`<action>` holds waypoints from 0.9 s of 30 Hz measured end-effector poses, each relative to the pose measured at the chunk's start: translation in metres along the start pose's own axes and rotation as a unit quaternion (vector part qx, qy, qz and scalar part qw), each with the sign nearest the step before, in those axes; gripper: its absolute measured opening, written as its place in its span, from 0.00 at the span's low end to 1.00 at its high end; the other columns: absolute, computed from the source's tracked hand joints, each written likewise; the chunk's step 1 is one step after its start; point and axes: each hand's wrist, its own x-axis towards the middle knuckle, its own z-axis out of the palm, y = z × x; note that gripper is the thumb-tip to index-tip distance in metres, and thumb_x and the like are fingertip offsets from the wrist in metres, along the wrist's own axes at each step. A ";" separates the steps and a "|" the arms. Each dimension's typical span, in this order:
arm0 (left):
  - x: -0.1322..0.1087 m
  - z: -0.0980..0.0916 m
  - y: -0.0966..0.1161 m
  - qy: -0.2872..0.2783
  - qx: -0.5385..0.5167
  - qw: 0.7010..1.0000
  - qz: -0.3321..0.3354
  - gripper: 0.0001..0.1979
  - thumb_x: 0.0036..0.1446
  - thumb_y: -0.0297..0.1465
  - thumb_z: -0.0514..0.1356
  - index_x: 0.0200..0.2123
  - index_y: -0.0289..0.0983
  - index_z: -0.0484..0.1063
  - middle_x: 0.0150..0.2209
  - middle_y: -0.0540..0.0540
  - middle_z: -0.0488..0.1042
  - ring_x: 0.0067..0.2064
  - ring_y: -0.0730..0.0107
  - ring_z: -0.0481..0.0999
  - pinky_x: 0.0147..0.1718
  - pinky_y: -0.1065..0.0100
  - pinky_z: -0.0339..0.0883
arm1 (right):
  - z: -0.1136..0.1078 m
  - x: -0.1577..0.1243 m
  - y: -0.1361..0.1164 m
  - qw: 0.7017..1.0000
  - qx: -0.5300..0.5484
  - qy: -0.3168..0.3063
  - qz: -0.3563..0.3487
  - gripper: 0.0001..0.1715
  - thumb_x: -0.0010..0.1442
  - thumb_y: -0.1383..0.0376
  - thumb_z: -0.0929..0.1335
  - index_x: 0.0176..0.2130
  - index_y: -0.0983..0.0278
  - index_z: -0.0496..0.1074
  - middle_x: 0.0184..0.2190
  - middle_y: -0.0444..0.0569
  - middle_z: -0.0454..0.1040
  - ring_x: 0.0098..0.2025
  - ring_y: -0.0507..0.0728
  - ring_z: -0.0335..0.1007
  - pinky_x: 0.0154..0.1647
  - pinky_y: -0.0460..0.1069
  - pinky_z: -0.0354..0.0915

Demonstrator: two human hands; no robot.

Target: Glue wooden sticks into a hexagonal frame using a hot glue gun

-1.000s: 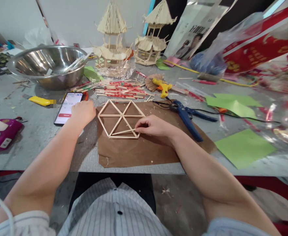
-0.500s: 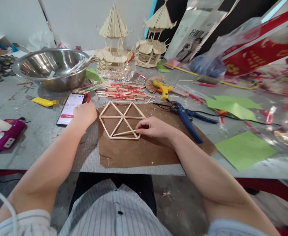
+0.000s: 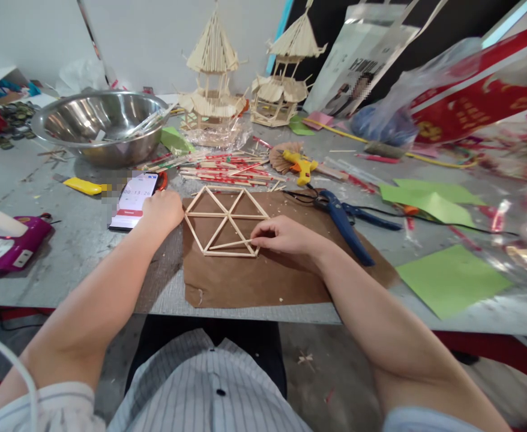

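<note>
A hexagonal frame of pale wooden sticks [image 3: 218,214], with spokes meeting at its centre, lies flat on a brown sheet [image 3: 236,285]. My right hand [image 3: 284,235] is closed in a pinch on one end of a thin wooden stick [image 3: 230,244]. That stick slants across the frame's lower triangle, just above the near side. My left hand [image 3: 164,210] is curled closed at the frame's left corner, beside a phone [image 3: 132,201] with a running timer. Its fingertips are turned away, so whatever they may hold is hidden.
Red-and-white sticks [image 3: 227,168] lie behind the frame, near a yellow glue gun [image 3: 302,167]. Blue-handled cutters [image 3: 347,225] rest on the sheet's right. A steel bowl [image 3: 110,147], a yellow utility knife [image 3: 83,186], two stick pagodas [image 3: 213,54] and green paper [image 3: 452,279] surround the work.
My left hand has edged slightly right, closer to the frame's left corner. My right hand and its stick hold nearly the same position. The whole view has shifted a little.
</note>
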 end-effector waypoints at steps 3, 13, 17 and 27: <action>0.001 0.002 0.000 -0.009 -0.001 1.000 0.003 0.20 0.52 0.28 0.50 0.46 0.29 0.72 0.46 0.29 0.74 0.50 0.52 0.72 0.45 0.59 0.65 | 0.001 0.000 0.002 1.000 -0.001 -0.001 -0.007 0.14 0.54 0.59 0.66 0.33 0.66 0.74 0.30 0.48 0.77 0.32 0.53 0.71 0.36 0.46 0.62; 0.004 0.005 0.001 -0.022 -0.016 1.000 -0.007 0.21 0.53 0.28 0.50 0.48 0.27 0.70 0.48 0.27 0.71 0.52 0.51 0.71 0.45 0.59 0.66 | 0.001 0.000 0.001 1.000 0.002 -0.006 -0.002 0.13 0.54 0.59 0.65 0.33 0.65 0.74 0.30 0.48 0.77 0.33 0.53 0.72 0.37 0.47 0.63; 0.004 0.005 0.001 -0.013 -0.029 0.999 -0.009 0.20 0.53 0.29 0.51 0.48 0.28 0.70 0.48 0.27 0.72 0.51 0.51 0.71 0.46 0.59 0.66 | 0.001 0.000 0.002 1.000 0.000 0.000 -0.005 0.13 0.53 0.59 0.66 0.33 0.65 0.74 0.30 0.47 0.77 0.33 0.53 0.71 0.37 0.47 0.63; 0.003 0.002 -0.002 -0.016 -0.021 1.000 0.000 0.20 0.52 0.26 0.48 0.45 0.29 0.71 0.44 0.27 0.73 0.48 0.50 0.73 0.42 0.58 0.68 | 0.002 0.001 0.002 1.000 -0.007 -0.004 -0.003 0.13 0.53 0.59 0.65 0.33 0.65 0.74 0.29 0.48 0.77 0.32 0.53 0.70 0.35 0.47 0.62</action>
